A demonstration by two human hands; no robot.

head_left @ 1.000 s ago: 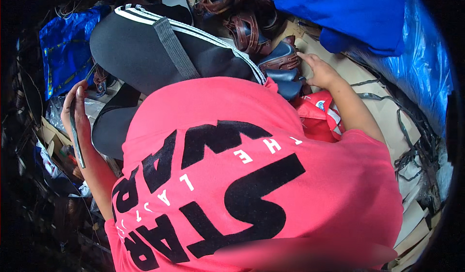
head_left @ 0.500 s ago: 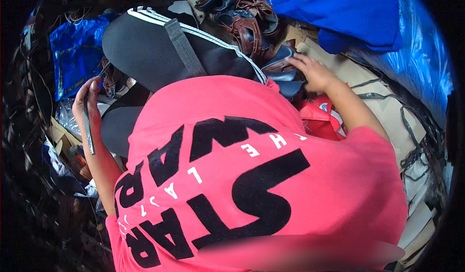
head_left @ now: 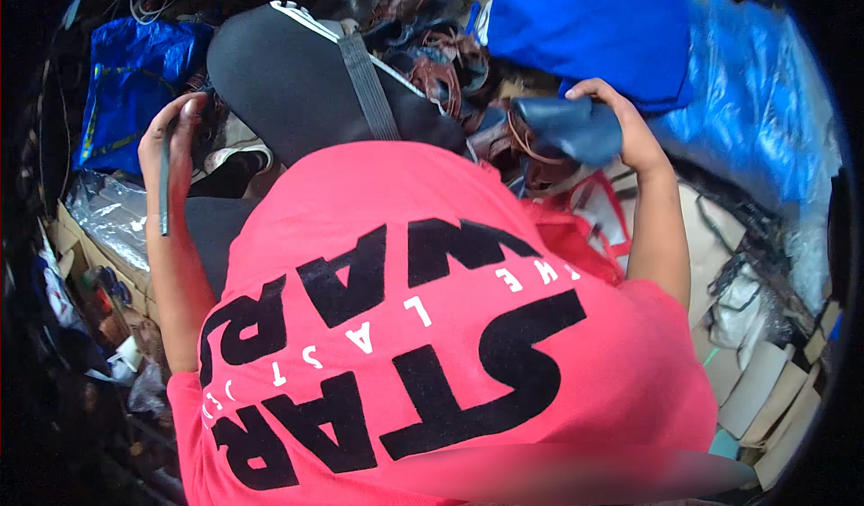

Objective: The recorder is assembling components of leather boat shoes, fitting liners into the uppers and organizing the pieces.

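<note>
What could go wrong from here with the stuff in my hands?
The dark blue leather piece is in the right hand, close to a crowded heap of brown laced leather pieces, so it might catch on their lacing. It could also slip and get lost among them. The thin dark strip in the left hand runs down over the wrist and might scratch, though I can't tell whether it is sharp.

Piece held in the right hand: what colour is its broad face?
The piece in the right hand is dark blue, best seen in the head view.
</note>
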